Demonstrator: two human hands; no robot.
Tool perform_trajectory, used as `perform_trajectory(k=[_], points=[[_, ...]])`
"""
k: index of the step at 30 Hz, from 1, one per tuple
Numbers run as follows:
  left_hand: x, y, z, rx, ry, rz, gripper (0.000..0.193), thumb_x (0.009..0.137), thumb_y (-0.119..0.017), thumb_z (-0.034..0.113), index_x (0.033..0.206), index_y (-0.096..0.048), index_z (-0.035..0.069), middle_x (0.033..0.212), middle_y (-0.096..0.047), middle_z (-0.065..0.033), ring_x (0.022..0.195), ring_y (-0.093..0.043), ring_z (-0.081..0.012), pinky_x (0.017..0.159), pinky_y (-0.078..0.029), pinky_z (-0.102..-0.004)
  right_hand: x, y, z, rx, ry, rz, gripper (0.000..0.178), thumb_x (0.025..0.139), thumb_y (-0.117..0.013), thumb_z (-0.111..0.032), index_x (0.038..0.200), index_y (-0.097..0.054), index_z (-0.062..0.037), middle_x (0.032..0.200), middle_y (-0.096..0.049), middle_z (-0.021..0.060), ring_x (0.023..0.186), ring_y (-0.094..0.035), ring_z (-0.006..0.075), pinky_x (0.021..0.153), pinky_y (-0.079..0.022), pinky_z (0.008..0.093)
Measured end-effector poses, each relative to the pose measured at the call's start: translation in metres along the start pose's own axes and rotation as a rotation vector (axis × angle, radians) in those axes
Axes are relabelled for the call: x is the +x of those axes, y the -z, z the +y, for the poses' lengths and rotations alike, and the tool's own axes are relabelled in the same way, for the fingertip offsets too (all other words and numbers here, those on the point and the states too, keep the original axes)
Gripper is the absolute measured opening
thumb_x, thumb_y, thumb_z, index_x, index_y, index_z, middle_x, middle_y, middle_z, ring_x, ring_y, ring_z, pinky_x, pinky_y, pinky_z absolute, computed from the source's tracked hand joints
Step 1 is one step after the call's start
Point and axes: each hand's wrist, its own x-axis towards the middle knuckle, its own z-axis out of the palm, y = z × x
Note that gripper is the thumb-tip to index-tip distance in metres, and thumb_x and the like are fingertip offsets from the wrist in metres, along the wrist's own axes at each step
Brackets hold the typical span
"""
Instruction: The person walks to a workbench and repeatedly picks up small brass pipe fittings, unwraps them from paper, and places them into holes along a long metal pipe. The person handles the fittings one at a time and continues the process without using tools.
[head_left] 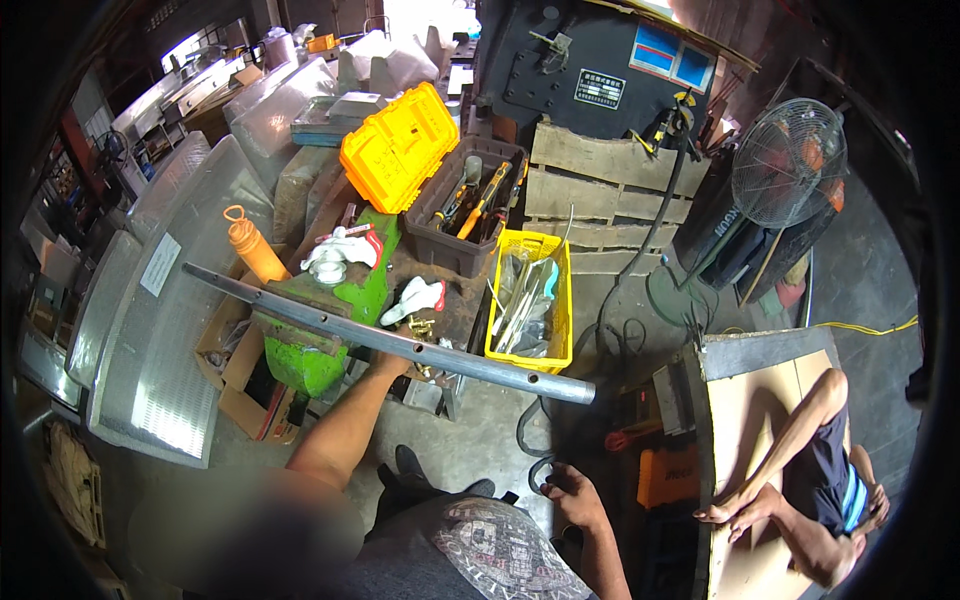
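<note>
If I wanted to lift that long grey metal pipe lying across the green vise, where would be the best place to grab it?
Probably the bare stretch of the grey pipe right of the green vise, coming from above: it overhangs freely there, and the left hand already occupies the part beside the vise.

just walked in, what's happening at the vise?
A person's left hand reaches up to a long grey metal pipe lying across a green bench vise. The right hand hangs low, touching nothing I can make out. An open yellow-lidded toolbox and yellow basket sit behind. Another person rests at right.

A metal workshop: green bench vise (318,330), open toolbox (462,205), steel pipe (400,340).
</note>
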Motion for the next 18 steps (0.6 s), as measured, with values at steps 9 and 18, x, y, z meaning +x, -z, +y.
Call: perform_trajectory(k=[9, 18], points=[[-0.042, 0.022, -0.025, -0.421, 0.106, -0.071, 0.017, 0.086, -0.067, 0.009, 0.101, -0.064, 0.0, 0.095, -0.066, -0.0132, 0.087, -0.062, -0.0227, 0.077, -0.049, -0.0349, -0.013, -0.003, -0.022, -0.062, 0.015, 0.033, 0.059, 0.083, -0.076, -0.018, 0.133, -0.052, 0.0031, 0.112, -0.067, 0.0144, 0.097, -0.066, 0.0189, 0.086, -0.052, 0.031], [-0.147, 0.065, 0.086, -0.961, 0.024, -0.741, 0.023, 0.094, -0.064, 0.012, 0.114, -0.058, 0.002, 0.085, -0.065, -0.004, 0.07, -0.06, -0.0093, 0.062, -0.05, -0.0241, -0.011, -0.026, -0.088, 0.2, 0.216, -0.189, 0.052, 0.084, -0.072, -0.003, 0.132, -0.052, 0.0022, 0.109, -0.063, 0.0065, 0.098, -0.06, 0.0139, 0.085, -0.05, 0.0289]])
